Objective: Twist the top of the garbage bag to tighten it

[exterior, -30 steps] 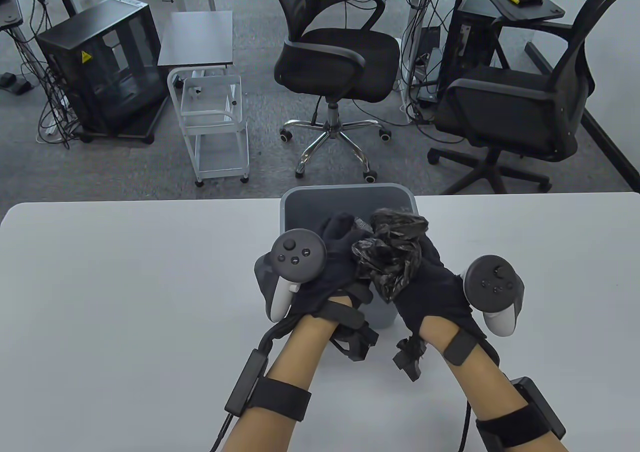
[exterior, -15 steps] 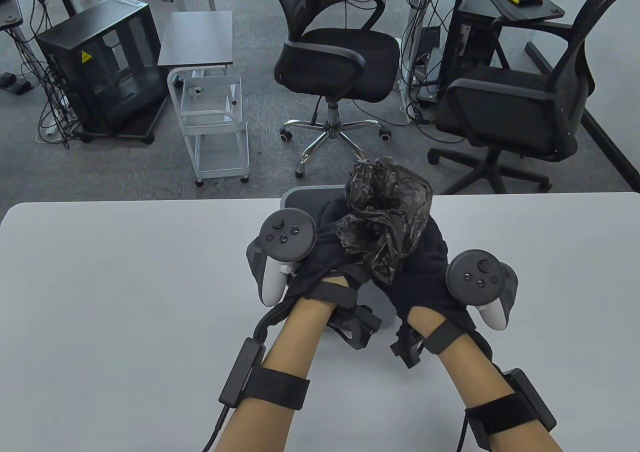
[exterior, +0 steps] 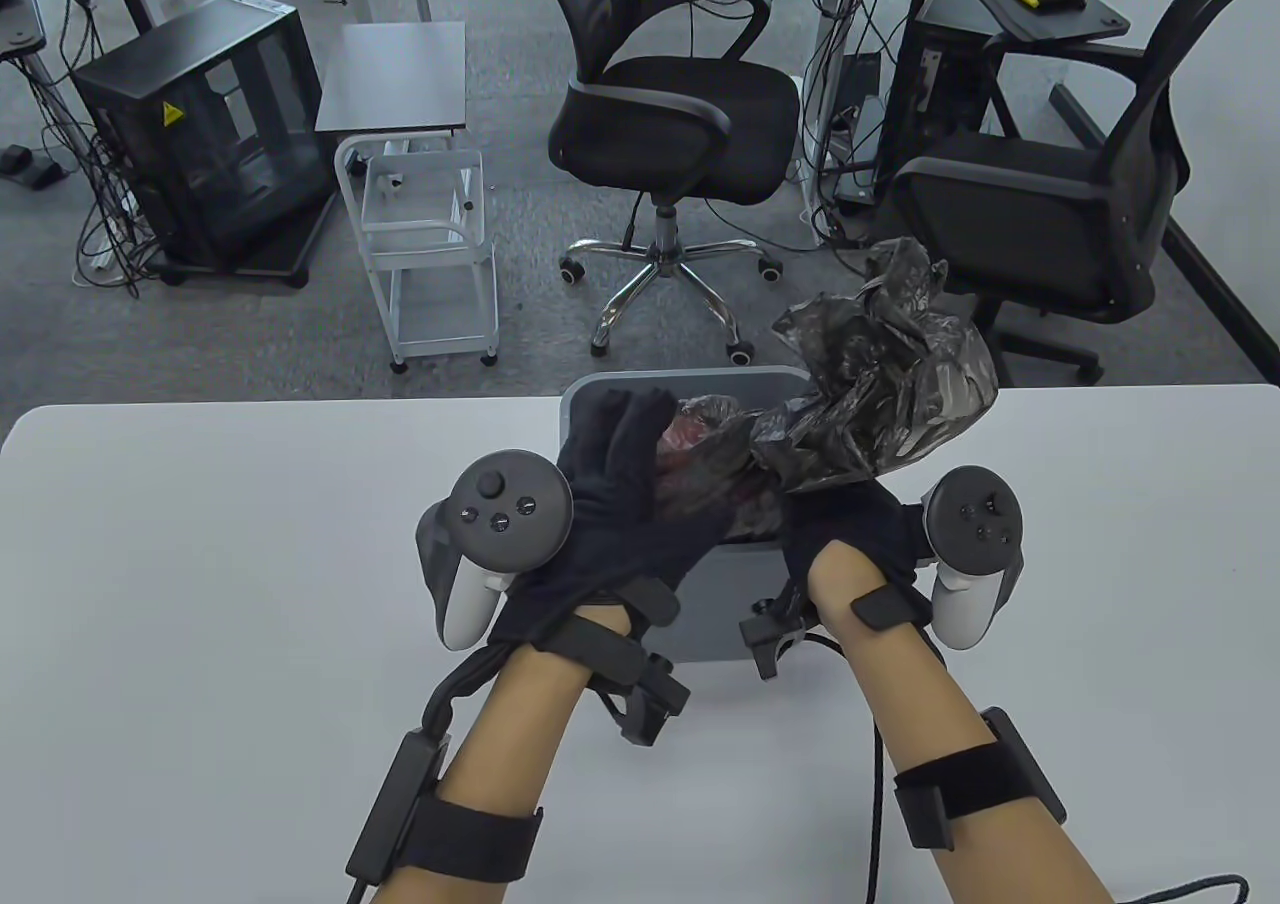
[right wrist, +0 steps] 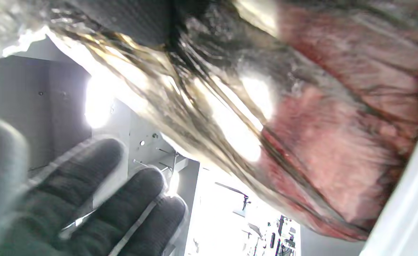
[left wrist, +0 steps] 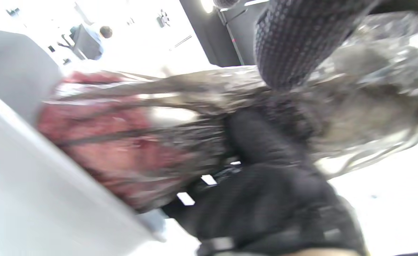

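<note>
A black, see-through garbage bag with red contents sits in a grey bin at the table's far edge. Its gathered top flares up and to the right above the bin. My right hand grips the twisted neck just below that flare; the left wrist view shows it closed around the neck. My left hand is open, its fingers stretched over the bin's left side beside the bag. Those fingers show spread and apart from the bag in the right wrist view. The bag's twisted folds run across that view.
The bin stands on a white table. Beyond the table's far edge are two black office chairs, a white trolley and a black cabinet on the floor.
My right hand has lifted the bag top up and to the right. My left hand has let go of the bag, opened and moved left. The red contents now show in the bin.
</note>
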{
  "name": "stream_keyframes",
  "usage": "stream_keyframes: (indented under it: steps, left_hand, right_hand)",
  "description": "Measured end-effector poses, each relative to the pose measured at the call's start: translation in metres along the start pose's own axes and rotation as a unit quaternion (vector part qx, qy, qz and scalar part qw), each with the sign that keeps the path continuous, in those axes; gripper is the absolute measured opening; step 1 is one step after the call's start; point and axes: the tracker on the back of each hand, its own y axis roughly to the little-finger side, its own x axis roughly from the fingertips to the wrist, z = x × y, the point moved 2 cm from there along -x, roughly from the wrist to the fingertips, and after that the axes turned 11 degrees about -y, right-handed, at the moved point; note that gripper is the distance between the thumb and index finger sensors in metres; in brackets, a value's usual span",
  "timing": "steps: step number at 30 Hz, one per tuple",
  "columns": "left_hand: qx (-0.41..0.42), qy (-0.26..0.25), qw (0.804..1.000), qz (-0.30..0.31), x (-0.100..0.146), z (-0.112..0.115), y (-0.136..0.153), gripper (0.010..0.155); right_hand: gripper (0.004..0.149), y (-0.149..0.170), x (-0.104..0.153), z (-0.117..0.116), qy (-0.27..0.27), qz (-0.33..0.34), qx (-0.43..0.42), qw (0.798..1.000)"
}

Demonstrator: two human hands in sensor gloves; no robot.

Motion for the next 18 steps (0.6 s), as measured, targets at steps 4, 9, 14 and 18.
stream_keyframes:
  steps: [4, 9, 14, 18]
  left_hand:
    - [-0.040, 0.054, 0.997, -0.027, -0.002, 0.023, 0.010, 0.102]
    - [-0.090, 0.081, 0.992, -0.030, -0.008, 0.056, 0.008, 0.110]
    - [-0.131, -0.002, 0.991, 0.013, -0.012, 0.057, -0.005, 0.112]
    - [-0.145, -0.055, 0.987, 0.043, -0.010, 0.047, -0.015, 0.105]
  right_hand:
    - [0.045, -0.002, 0.000, -0.004, -0.017, 0.002, -0.012, 1.000]
    - [0.046, -0.012, 0.003, -0.012, -0.048, 0.020, -0.016, 0.999]
    - [0.044, -0.025, 0.004, -0.016, -0.078, 0.032, 0.016, 0.996]
    - [0.045, -0.041, 0.005, -0.020, -0.098, 0.035, 0.027, 0.994]
